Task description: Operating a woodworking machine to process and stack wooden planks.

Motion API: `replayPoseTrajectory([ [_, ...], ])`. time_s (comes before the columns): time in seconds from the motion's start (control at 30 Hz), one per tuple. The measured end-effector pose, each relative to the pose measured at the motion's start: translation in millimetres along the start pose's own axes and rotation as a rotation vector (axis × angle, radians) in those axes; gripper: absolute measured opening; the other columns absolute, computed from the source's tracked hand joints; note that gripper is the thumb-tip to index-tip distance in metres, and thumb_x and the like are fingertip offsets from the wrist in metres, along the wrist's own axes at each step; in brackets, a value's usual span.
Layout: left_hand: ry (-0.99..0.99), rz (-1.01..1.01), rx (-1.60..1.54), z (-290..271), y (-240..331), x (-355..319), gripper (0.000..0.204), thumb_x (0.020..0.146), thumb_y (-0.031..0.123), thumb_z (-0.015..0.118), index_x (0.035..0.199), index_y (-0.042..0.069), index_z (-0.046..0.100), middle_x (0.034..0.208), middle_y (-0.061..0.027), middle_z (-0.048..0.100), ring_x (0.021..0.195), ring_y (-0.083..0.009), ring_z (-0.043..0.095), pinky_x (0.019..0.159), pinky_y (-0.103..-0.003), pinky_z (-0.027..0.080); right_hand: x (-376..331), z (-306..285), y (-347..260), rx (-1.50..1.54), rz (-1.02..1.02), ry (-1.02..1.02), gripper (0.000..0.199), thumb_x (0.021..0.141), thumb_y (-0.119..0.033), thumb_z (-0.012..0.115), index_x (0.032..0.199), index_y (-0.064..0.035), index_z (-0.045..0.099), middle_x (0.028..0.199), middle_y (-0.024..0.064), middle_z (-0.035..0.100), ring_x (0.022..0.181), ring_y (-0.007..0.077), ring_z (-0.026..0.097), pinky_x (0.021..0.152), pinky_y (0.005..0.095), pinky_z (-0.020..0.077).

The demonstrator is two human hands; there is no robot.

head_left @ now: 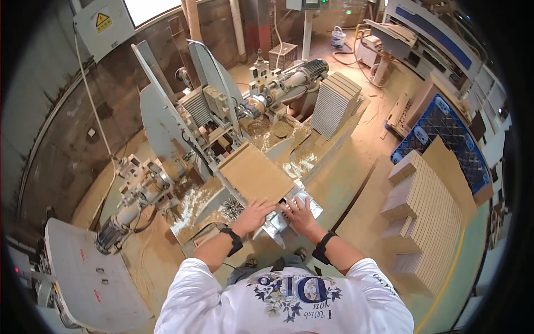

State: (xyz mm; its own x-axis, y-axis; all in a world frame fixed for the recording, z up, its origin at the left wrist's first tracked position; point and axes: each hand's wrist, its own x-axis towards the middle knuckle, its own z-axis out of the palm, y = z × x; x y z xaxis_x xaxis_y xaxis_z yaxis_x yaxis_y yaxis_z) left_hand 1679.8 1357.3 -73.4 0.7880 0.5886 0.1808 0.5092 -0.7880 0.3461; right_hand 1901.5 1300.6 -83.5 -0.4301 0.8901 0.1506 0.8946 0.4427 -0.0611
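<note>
My left hand (253,217), loosely spread, touches the near edge of the brown board (255,171); my right hand (301,216) lies wide over the metal plate (315,206).

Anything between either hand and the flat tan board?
Nothing visible. The left hand overlaps the near edge of the flat tan board. The right hand is over the silver metal fixture beside that edge, no obstruction showing; whether it touches the board, I can't tell.
</note>
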Motion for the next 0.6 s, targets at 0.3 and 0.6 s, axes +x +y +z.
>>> replayPoseTrajectory([
  [0.3,0.029,-0.123,0.07,21,19,13,0.045,0.071,0.006,0.054,0.115,0.011,0.052,0.122,-0.0026,0.049,0.119,-0.0244,0.039,0.1,-0.049,0.027,-113,-29,120,-0.124,-0.018,-0.153,0.056,0.054,-0.02,0.074,0.104,-0.0125,0.052,0.105,0.0081,0.054,0.11,0.0281,0.045,0.093,0.0555,0.0312],
  [0.6,0.333,-0.459,0.187,49,32,43,0.049,0.072,0.008,0.051,0.121,0.009,0.047,0.12,-0.0174,0.043,0.117,-0.0338,0.038,0.098,-0.053,0.025,-115,-93,206,1.359,0.827,0.342,0.046,0.08,-0.019,0.059,0.121,-0.0042,0.043,0.112,0.0107,0.056,0.101,0.0258,0.054,0.084,0.0385,0.0449],
])
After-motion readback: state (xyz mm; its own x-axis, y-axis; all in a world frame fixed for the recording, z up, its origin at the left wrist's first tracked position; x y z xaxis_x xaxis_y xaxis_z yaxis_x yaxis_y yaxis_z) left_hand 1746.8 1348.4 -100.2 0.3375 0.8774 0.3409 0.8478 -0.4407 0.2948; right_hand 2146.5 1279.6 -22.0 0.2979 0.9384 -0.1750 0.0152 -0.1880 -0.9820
